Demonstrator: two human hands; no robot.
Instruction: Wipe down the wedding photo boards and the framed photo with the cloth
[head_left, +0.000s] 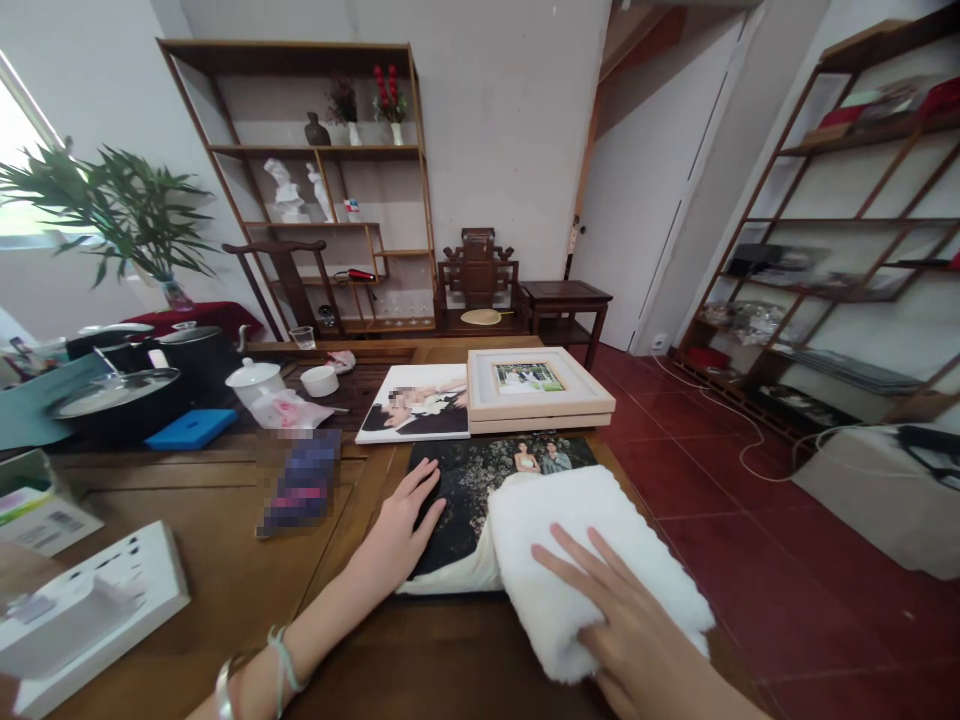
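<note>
A dark wedding photo panel (465, 490) lies on the wooden table, with two people pictured near its far right corner. My left hand (409, 525) rests on the panel's left edge, fingers stretched out and holding nothing. A folded white towel (577, 510) covers the right part of the panel and overhangs its near right side. My right hand (607, 590) is on the towel, fingers spread over its top and the near fold gathered against the palm. Beyond the panel lie a second photo print (405, 425) and a pale wooden frame (540, 413) with a small picture inside.
On the table's left stand a white device (97, 610), a blue box (191, 428), a dark pan (120, 410), a kettle (199, 355) and a white lidded bowl (253, 378). A wooden chair (478, 290) and shelves line the wall. Red floor tiles (720, 560) lie right of the table.
</note>
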